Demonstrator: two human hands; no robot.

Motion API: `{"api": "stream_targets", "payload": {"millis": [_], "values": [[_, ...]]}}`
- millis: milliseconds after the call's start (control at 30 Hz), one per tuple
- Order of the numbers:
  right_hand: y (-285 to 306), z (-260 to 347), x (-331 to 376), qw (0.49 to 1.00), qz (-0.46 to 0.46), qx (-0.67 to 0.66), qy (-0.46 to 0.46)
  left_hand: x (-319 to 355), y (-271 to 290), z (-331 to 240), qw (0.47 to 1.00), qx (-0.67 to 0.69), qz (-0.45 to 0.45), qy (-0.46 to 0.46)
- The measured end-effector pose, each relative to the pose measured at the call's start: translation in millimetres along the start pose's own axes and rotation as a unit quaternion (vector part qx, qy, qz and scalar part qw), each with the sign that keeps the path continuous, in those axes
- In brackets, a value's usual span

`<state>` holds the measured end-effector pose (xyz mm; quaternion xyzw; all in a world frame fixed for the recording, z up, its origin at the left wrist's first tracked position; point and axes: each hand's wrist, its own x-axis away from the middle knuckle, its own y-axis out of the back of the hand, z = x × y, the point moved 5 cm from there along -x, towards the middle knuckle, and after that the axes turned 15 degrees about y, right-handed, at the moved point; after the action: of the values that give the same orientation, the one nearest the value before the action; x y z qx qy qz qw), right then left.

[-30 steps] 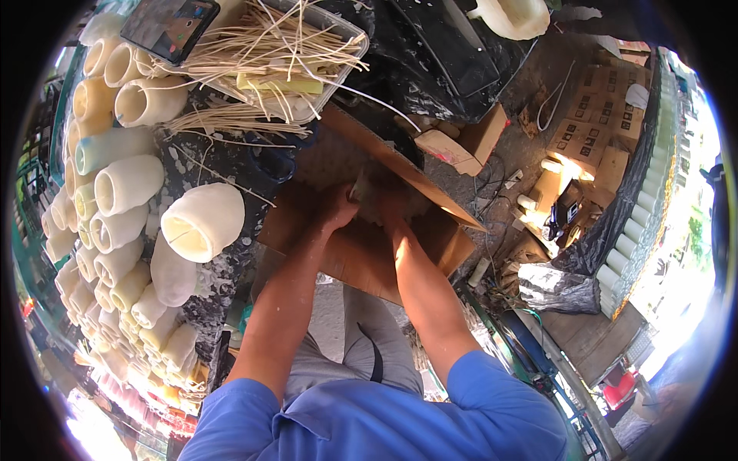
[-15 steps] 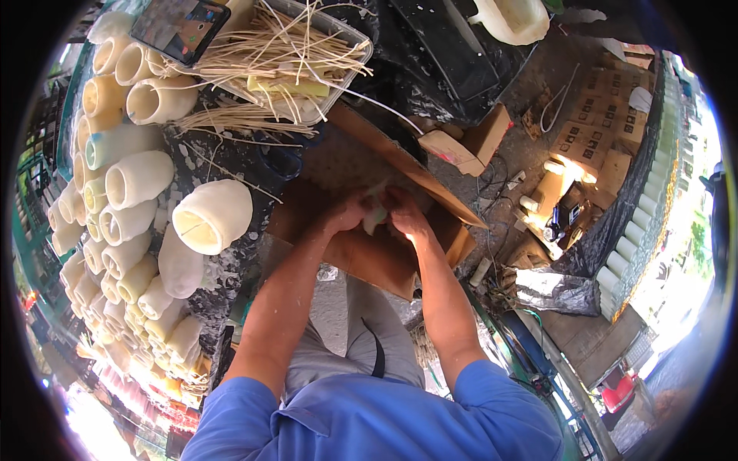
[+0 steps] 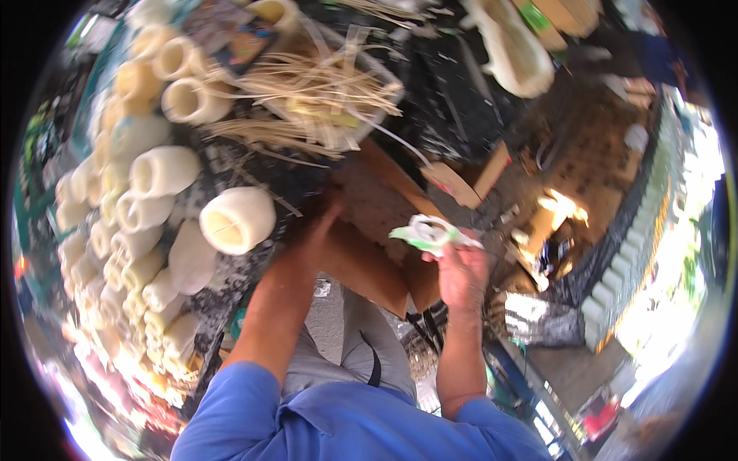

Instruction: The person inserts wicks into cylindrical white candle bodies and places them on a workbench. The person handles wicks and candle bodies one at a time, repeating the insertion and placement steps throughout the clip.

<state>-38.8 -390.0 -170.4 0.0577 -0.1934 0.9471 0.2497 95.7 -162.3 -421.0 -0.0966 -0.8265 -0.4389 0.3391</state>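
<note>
My right hand [image 3: 463,276] is raised over the right side of an open cardboard box [image 3: 365,265]. Its fingers pinch a crumpled white-and-green piece [image 3: 430,234], thin and bent into a loop; its material is unclear. My left hand [image 3: 332,206] is smeared by motion at the box's left side, near the table edge, and its fingers do not show clearly. Left of that arm, a cream wax-like cup [image 3: 237,220] with a thin wick-like line in it lies tipped on the dark table [image 3: 231,165].
Many similar cups [image 3: 164,170] crowd the table's left side. A tray of thin pale sticks [image 3: 323,92] stands beyond the box, beside a phone-like device [image 3: 231,34]. A small cardboard flap [image 3: 453,184] juts out at the right. Farther right are cartons [image 3: 592,161].
My right hand has come up out of the box and right, carrying the white-and-green piece. My left hand has let go of it and moved left. The view has shifted slightly.
</note>
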Motion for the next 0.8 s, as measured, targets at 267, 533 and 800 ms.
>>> {"api": "stream_targets", "payload": {"millis": [267,533,800], "values": [[-156,6,-44,0.981,0.101,0.091,0.141,70,-20,-10,0.983,0.103,0.112,-0.107],[-184,-47,-53,0.980,0.122,0.155,0.026,65,-26,15,0.975,0.121,0.120,-0.144],[20,-185,17,0.810,0.181,0.543,-0.125,-12,-29,-6,0.985,-0.084,0.086,-0.123]]}}
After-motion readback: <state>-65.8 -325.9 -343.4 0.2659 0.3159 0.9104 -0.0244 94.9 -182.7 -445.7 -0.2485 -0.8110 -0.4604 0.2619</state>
